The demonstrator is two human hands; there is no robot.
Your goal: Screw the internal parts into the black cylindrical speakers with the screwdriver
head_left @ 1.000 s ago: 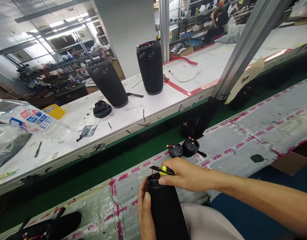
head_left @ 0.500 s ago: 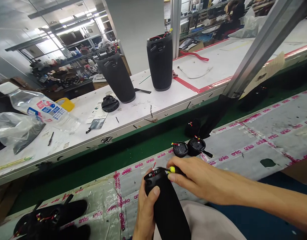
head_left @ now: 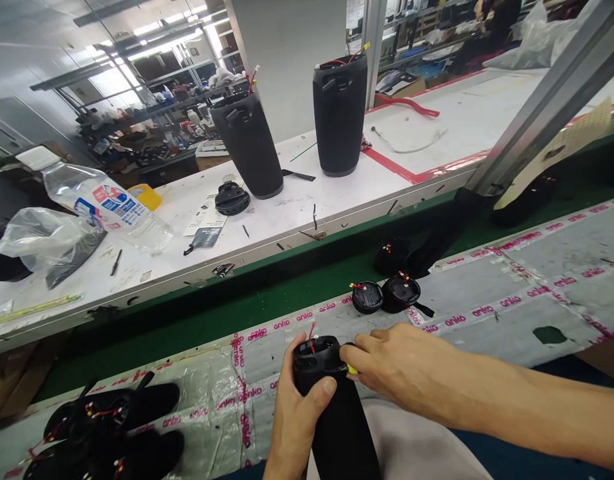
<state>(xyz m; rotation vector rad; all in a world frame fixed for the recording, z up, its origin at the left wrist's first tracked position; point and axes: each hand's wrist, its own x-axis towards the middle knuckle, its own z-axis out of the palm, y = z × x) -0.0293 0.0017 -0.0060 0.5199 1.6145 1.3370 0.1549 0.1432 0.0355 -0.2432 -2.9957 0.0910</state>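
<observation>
A black cylindrical speaker body (head_left: 343,427) stands tilted in front of my lap, its open end up, with a red wire (head_left: 313,337) rising from inside. My left hand (head_left: 297,417) is wrapped round its upper left side, thumb across the front. At the right of the rim is my right hand (head_left: 394,367), fingers closed on a yellow-and-black tool (head_left: 352,369). Most of that tool is hidden by the fingers, so its exact kind does not show. Beyond the hands, two round black end caps (head_left: 367,297) with small coloured connectors lie on the taped grey surface.
On the white bench (head_left: 287,220) stand two more speaker bodies (head_left: 341,120), a water bottle (head_left: 109,203), a loose black cap (head_left: 232,199) and a plastic bag (head_left: 47,240). Several black speakers (head_left: 111,427) lie at the lower left. A metal post (head_left: 537,100) slants at the right.
My right hand has moved down against the right side of the rim, and the tool's dark shaft no longer shows. My left hand keeps its hold. The view has shifted slightly.
</observation>
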